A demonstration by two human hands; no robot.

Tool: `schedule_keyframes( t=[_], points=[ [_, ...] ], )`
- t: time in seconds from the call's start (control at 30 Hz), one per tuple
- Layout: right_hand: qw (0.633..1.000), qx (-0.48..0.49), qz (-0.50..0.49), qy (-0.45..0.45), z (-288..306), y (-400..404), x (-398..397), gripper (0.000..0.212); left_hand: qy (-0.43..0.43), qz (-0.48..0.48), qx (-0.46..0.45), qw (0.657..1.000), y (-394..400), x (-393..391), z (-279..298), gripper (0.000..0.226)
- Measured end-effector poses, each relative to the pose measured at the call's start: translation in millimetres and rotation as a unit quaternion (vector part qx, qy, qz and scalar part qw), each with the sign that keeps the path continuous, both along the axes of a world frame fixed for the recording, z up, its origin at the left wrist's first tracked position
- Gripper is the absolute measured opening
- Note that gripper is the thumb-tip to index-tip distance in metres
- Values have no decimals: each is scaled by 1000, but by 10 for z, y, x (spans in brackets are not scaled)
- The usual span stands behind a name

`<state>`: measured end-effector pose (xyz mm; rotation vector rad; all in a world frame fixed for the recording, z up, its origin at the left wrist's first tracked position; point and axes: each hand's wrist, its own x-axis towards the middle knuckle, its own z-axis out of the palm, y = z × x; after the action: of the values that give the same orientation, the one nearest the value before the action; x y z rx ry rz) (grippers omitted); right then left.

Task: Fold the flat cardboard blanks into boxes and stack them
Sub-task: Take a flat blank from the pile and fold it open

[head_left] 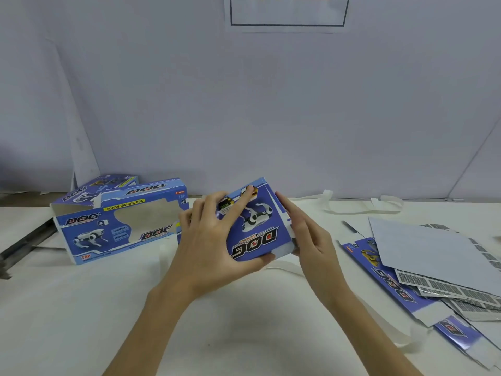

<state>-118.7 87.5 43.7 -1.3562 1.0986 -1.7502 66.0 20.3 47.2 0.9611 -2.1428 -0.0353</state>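
Pale bluish wall [189, 104] behind, framed paper sign [287, 12] at top centre; white desk [244, 335] across lower frame.

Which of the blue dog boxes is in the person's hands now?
The box at centre, held by left hand and right hand. The windowed box stands alone at left.

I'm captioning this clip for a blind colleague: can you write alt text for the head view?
Two hands hold a blue box printed DOG above a white table: the left hand grips its near end and the right hand lies flat along its right side. A folded window box stands to the left, and flat blanks lie piled to the right.
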Motion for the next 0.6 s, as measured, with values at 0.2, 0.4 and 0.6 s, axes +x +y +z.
schedule_keyframes(
  t=[0.2, 0.4, 0.6],
  points=[
    [984, -102, -115, 90, -156, 47, 249, 53, 45, 66, 26, 996, 41, -81, 38, 110],
    [973, -150, -146, 97, -238, 18, 254, 51, 53, 62, 15, 997, 69, -118, 21, 110],
    [977, -133, -149, 74, -252, -4, 255, 42, 38, 66, 16, 997, 80, -122, 12, 111]
  ],
)
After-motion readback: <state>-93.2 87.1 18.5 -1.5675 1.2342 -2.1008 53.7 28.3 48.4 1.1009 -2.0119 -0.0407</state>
